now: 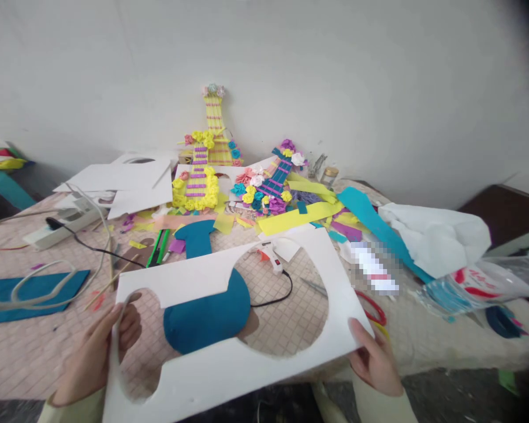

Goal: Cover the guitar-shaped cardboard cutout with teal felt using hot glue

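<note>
A white foam board [203, 379] with a large shape cut out of its middle is held up over the table's front edge. My left hand [101, 346] is closed round its narrow left rim, fingers curled through the opening. My right hand [374, 358] pinches the right edge near the lower corner. Through the cut-out shows a blue rounded piece [207, 311] lying on the table, its narrower end sticking out beyond the board. A white hot glue gun [271, 258] with a black cord also lies behind the opening, partly covered by the board's upper edge.
Flower-trimmed woven paper pieces [196, 176] stand against the wall amid coloured scraps. A white power strip [62, 229] with loose cables is at left, near a green cutter [160, 247]. Red-handled scissors [374, 308] and a plastic bag [480, 282] lie at right.
</note>
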The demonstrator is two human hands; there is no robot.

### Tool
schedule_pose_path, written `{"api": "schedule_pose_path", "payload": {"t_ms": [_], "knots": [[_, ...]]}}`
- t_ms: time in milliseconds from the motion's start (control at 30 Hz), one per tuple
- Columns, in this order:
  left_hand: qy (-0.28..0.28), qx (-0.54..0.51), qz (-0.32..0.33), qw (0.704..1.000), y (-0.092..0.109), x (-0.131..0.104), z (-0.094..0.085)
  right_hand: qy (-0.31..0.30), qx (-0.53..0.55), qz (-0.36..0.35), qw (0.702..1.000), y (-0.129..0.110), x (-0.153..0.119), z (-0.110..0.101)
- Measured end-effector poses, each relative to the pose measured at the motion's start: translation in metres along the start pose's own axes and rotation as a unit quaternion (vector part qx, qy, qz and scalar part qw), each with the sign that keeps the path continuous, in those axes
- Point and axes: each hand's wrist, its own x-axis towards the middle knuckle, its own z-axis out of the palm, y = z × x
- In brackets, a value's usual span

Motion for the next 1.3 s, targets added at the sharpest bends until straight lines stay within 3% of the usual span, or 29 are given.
{"api": "schedule_pose_path", "payload": {"t_ms": [133,300,400,567,633,733,900,1000,1067,1133,1200,1300], "knots": [[0.003,-0.007,0.006,1.0,0.0,0.007,-0.007,0.017,0.047,0.042,0.998,-0.005,0.0,0.002],[-0.089,-0.03,0.089,0.992,-0.015,0.007,0.004,0.005,0.115,0.018,0.993,-0.013,-0.002,0.011],[-0.147,-0.02,0.078,0.986,-0.03,0.002,0.027,-0.023,0.146,0.029,0.989,-0.012,-0.008,0.022],[-0.218,0.018,0.021,0.975,-0.056,-0.014,0.077,-0.163,0.156,0.094,0.97,0.009,-0.038,0.06],[-0.243,0.023,0.012,0.97,-0.062,-0.021,0.094,-0.192,0.16,0.109,0.962,0.019,-0.056,0.079],[-0.24,0.024,0.003,0.97,-0.067,-0.029,0.11,-0.221,0.148,0.125,0.956,0.031,-0.079,0.096],[-0.214,0.084,0.02,0.973,-0.07,-0.032,0.116,-0.276,0.042,0.121,0.952,0.038,-0.084,0.089],[-0.201,0.071,0.024,0.977,-0.072,-0.029,0.112,-0.346,-0.033,0.098,0.932,0.034,-0.067,0.075],[-0.182,0.056,0.034,0.981,-0.073,-0.025,0.107,-0.38,-0.101,0.043,0.918,0.026,-0.049,0.062],[-0.163,0.055,0.056,0.983,-0.07,-0.019,0.099,-0.323,-0.186,-0.033,0.928,0.016,-0.028,0.043],[-0.144,0.054,0.086,0.984,-0.066,-0.014,0.09,-0.192,-0.271,-0.085,0.94,0.006,-0.006,0.017],[-0.096,0.044,0.115,0.988,-0.058,-0.008,0.078,-0.046,-0.359,-0.095,0.928,-0.004,0.023,-0.023]]}}
